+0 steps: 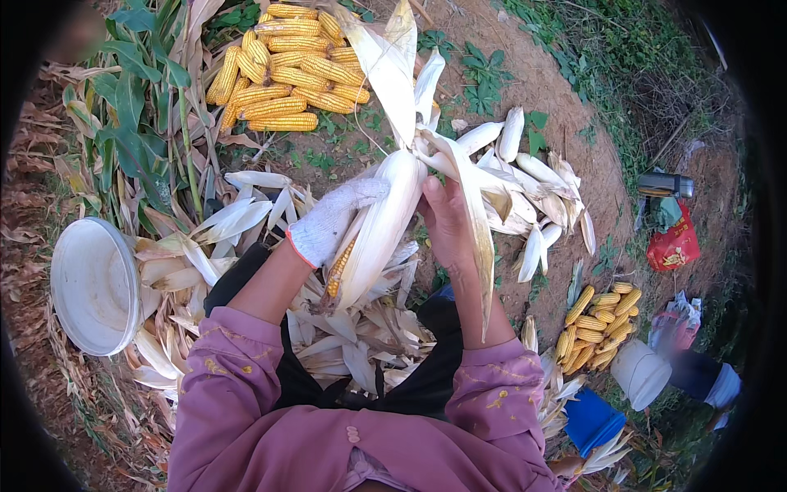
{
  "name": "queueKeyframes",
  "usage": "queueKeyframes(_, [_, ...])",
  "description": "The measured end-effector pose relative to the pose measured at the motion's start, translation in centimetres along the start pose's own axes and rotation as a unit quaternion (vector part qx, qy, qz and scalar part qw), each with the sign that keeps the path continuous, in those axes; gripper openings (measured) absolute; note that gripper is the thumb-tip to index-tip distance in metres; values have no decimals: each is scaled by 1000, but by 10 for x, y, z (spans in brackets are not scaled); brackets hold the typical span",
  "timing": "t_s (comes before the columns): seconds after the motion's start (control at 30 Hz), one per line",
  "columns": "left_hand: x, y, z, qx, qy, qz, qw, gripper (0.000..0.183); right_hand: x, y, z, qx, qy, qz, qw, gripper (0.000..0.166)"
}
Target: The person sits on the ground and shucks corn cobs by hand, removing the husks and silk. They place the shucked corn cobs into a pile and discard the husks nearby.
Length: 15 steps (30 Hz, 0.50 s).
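Note:
My left hand (pixel 338 215), in a white knitted glove with an orange-red cuff edge, grips the side of a large ear of corn (pixel 384 227). Pale husk still wraps most of this ear, and a strip of yellow kernels shows near its lower end. Several loosened husk leaves (pixel 393 80) fan out from its upper end. My bare right hand (pixel 446 215) is at the ear's upper right, its thumb up, partly behind a long hanging husk leaf; what its fingers hold is hidden. Loose husks (pixel 356 344) lie between my legs.
Husked yellow cobs (pixel 295 77) are piled ahead, with unhusked ears (pixel 529 178) to their right. A white bucket (pixel 95 286) lies at left beside corn stalks (pixel 132 104). Another cob pile (pixel 593 332), a blue bucket (pixel 590 421), a white bucket (pixel 641 374) and a red bag (pixel 674 240) are at right.

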State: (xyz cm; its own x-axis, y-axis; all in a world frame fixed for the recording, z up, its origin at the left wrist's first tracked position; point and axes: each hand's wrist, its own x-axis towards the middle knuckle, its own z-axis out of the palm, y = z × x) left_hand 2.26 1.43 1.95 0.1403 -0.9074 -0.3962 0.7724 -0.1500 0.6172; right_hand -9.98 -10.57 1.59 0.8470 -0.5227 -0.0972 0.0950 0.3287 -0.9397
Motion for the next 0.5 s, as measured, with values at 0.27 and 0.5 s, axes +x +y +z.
queueKeyframes(0.27, [3,-15,2,123,-57,-71,988,65,6,-10,-17,279,124,77,949,52])
queueKeyframes(0.5, [8,-34,-3,238,-95,-68,964,61,10,4,-31,275,205,151,927,31])
